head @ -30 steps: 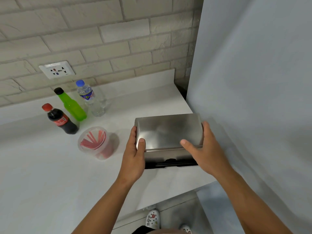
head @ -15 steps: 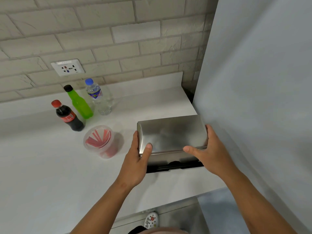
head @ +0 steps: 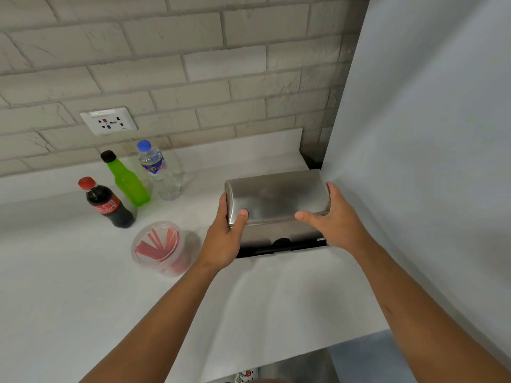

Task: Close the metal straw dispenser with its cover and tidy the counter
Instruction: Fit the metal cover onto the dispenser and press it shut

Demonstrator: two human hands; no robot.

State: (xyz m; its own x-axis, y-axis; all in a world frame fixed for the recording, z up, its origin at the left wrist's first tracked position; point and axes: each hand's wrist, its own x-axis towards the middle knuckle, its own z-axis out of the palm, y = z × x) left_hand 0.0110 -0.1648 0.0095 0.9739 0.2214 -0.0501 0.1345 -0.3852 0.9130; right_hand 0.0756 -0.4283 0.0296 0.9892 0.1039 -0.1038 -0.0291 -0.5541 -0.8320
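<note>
A: Far left of the hands, what stands on the surface?

B: Three bottles, upright, grouped near the brick wall. Cola bottle with red cap, nearest of the three. Green bottle with black cap behind it. Clear water bottle with blue cap just to the green one's right. A wall socket sits above them.

A: Closer in?

B: A clear plastic cup holding red straws, just left of the left hand, apart from it.

A: Left hand?

B: Left hand clasps the left end of the metal cover: thumb lies on top near the front edge, fingers wrap round the end.

A: And the task's thing?

B: The straw dispenser rests on the surface between the two hands, well right of the bottles. The cover sits on top of it; the steel front and a dark slot along the base show below the cover's front edge. Cannot tell whether it is fully seated.

A: Right hand?

B: Right hand grips the cover's right end, thumb across the front edge, fingers behind. Just right of it, a pale grey panel rises, close to the dispenser's right end.
</note>
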